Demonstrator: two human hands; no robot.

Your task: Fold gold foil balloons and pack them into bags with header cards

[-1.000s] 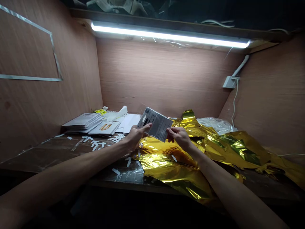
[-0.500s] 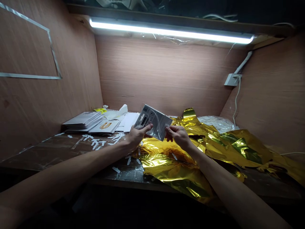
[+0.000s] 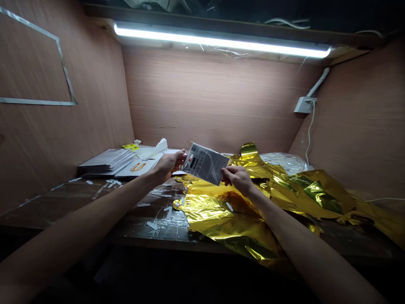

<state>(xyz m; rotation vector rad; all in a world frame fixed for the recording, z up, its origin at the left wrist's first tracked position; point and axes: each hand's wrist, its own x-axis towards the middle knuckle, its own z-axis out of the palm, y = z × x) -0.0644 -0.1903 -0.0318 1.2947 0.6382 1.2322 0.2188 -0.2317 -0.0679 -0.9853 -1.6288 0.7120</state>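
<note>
A flat grey printed packet [image 3: 207, 164], with a clear plastic cover and a hang hole at its left end, is held tilted above the table. My right hand [image 3: 238, 178] pinches its lower right edge between thumb and fingers. At the left end, my left hand [image 3: 169, 164] is closed against the packet's edge by the hang hole. Some of its fingers are hidden behind the packet, and a skin-coloured patch shows through the hole. Crumpled gold foil [image 3: 221, 211] lies below both hands.
To the left is a stack of white cards [image 3: 103, 161], beside a card with an orange U shape [image 3: 138, 167]. Small white strips [image 3: 152, 225] are scattered on the dark table [image 3: 126, 228]. Clear plastic [image 3: 283, 162] lies behind the foil. A cable [image 3: 310, 135] hangs at the right.
My left hand has moved left, from the packet's lower front, where its thumb lay on the face, to the left end. The right hand keeps its hold. The view has shifted slightly.
</note>
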